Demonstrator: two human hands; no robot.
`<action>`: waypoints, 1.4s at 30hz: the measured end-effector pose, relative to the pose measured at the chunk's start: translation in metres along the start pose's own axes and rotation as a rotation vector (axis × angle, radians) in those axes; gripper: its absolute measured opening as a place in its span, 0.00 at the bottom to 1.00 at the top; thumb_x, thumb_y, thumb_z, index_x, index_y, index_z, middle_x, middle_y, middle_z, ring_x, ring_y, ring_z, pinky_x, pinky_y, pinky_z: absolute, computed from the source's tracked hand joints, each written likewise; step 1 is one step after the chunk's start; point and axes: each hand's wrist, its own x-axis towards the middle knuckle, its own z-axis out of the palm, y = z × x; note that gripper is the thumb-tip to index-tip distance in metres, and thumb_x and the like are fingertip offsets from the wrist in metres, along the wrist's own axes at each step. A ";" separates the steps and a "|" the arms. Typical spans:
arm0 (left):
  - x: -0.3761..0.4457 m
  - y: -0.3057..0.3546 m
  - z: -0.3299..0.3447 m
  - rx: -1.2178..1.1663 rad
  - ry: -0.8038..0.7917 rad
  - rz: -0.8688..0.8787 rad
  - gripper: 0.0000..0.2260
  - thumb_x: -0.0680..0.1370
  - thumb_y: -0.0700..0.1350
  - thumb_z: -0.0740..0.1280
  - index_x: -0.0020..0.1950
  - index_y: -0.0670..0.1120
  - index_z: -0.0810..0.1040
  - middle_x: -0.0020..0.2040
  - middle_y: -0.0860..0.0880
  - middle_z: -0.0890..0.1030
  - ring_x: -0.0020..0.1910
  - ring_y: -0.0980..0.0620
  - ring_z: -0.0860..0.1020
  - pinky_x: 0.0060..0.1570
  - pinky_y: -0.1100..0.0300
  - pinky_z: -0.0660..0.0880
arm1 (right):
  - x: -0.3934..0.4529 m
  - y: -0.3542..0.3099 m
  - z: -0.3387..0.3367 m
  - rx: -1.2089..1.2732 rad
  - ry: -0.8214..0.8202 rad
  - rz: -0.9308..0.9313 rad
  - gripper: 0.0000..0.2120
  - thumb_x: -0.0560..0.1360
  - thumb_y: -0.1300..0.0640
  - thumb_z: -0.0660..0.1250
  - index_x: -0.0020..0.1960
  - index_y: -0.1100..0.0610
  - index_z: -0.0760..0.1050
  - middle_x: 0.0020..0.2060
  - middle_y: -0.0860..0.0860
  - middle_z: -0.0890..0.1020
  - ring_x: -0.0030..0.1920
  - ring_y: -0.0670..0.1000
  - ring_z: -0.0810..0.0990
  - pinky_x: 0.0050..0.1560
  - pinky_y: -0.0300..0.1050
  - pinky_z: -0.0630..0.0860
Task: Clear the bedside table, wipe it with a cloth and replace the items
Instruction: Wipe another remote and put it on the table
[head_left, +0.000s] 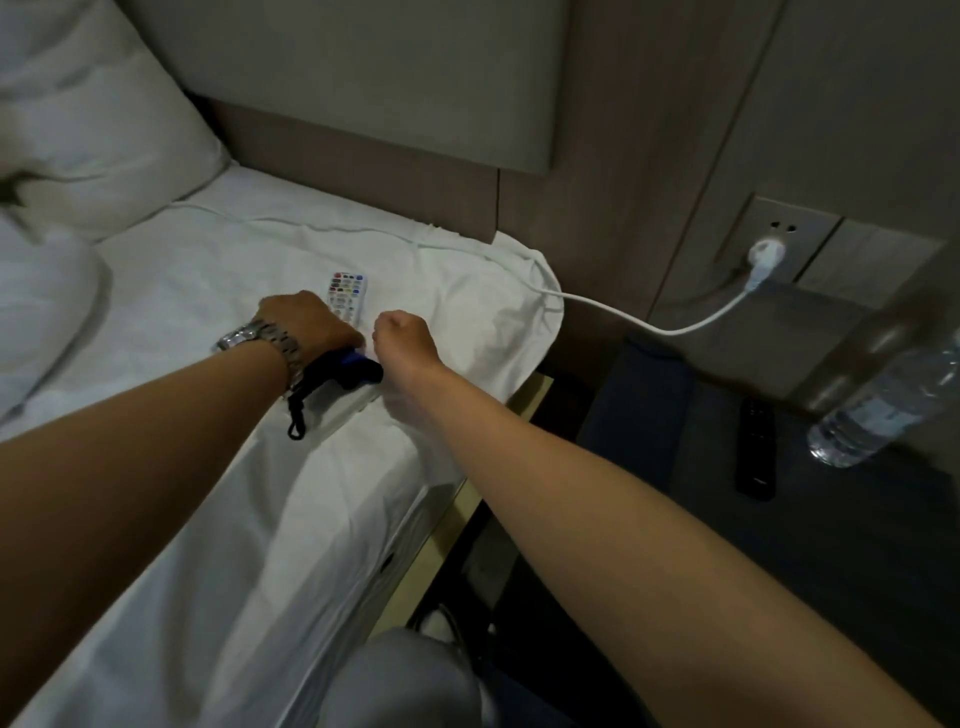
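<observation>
Altogether two remotes: white remote (347, 293) beside both hands, fingers hidden; black remote (757, 448) on table (857, 519).

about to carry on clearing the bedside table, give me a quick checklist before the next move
1. Bedside table cleared: not ok; black remote and water bottle remain.
2. White remote on the bed: ok.
3. Left hand free: cannot tell; fingers hidden over a blue and black object.
4. Right hand free: cannot tell; curled.
5. White cable out of the way: not ok; it spans bed to wall socket.
</observation>
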 end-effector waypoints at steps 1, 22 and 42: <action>0.003 -0.004 0.001 -0.034 -0.035 -0.008 0.29 0.70 0.62 0.74 0.58 0.41 0.77 0.49 0.41 0.80 0.46 0.41 0.80 0.41 0.57 0.75 | 0.002 -0.001 0.002 0.024 0.002 0.013 0.14 0.78 0.59 0.54 0.35 0.51 0.67 0.40 0.53 0.74 0.40 0.55 0.73 0.44 0.48 0.71; -0.058 0.077 -0.035 -0.348 0.201 0.377 0.32 0.67 0.71 0.66 0.41 0.41 0.82 0.37 0.45 0.81 0.36 0.48 0.80 0.26 0.59 0.70 | -0.015 -0.035 -0.081 0.662 0.050 0.100 0.25 0.84 0.41 0.52 0.73 0.56 0.69 0.63 0.60 0.79 0.57 0.58 0.79 0.54 0.53 0.78; -0.194 0.208 -0.007 -0.275 -0.654 0.476 0.22 0.74 0.53 0.75 0.58 0.38 0.81 0.55 0.44 0.84 0.55 0.45 0.82 0.61 0.52 0.78 | -0.172 0.093 -0.261 0.834 0.272 0.170 0.21 0.84 0.42 0.52 0.65 0.57 0.72 0.47 0.60 0.80 0.45 0.57 0.82 0.49 0.56 0.80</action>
